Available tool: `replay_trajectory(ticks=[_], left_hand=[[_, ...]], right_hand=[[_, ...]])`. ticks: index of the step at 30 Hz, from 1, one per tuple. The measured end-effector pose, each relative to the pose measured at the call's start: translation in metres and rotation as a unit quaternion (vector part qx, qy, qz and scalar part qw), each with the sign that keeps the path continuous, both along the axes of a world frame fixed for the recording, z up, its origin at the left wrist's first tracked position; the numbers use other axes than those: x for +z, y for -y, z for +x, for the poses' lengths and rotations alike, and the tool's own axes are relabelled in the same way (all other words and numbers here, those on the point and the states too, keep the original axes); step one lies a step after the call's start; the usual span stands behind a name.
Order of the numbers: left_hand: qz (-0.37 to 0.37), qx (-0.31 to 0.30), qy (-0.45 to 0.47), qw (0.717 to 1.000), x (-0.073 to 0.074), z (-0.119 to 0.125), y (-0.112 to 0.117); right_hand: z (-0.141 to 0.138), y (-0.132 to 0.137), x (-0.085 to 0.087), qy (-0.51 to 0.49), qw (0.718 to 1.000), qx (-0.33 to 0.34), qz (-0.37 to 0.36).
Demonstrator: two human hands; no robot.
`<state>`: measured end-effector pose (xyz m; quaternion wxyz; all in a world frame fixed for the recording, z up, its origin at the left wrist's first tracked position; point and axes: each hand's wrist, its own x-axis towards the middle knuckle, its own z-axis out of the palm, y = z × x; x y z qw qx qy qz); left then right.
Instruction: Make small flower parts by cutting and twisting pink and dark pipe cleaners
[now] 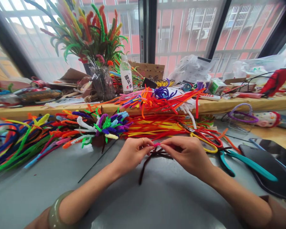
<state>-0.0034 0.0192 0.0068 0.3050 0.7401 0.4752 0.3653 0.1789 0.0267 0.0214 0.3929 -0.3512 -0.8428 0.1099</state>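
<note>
A short pink pipe cleaner (156,144) is pinched between the fingertips of my left hand (135,152) and my right hand (187,153). Both hands are closed and almost meet over the grey table (124,203). Just below my fingertips lie several dark brown pipe cleaners (144,168), one bending toward me. Scissors (208,140) with red and yellow handles rest beyond my right hand, and pliers (250,162) with teal handles lie to its right. My fingers hide part of the pink piece.
Bundles of coloured pipe cleaners (100,125) spread along the table's back edge. Behind them a shelf (62,108) carries a glass vase (101,82) of pipe-cleaner flowers and a plastic bottle (125,76). A phone (264,168) lies at the right, and a thin wire (95,163) at the left.
</note>
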Motion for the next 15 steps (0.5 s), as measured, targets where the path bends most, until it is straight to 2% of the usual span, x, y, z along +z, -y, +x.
replay_trajectory(ticks=[5, 8, 12, 15], left_hand=[[-0.005, 0.028, 0.040, 0.999, 0.000, -0.001, 0.000], [-0.025, 0.025, 0.083, 0.996, 0.002, -0.001, -0.001], [-0.082, -0.040, 0.122, 0.988, 0.005, -0.002, 0.000], [-0.124, -0.099, 0.084, 0.984, 0.006, -0.002, 0.003]], right_hand=[[-0.005, 0.003, -0.004, -0.012, 0.997, 0.046, -0.053], [-0.004, -0.001, -0.006, -0.008, 0.988, 0.058, -0.142], [0.003, -0.013, -0.007, 0.019, 0.959, 0.087, -0.271], [0.009, -0.022, -0.007, 0.033, 0.950, 0.101, -0.295]])
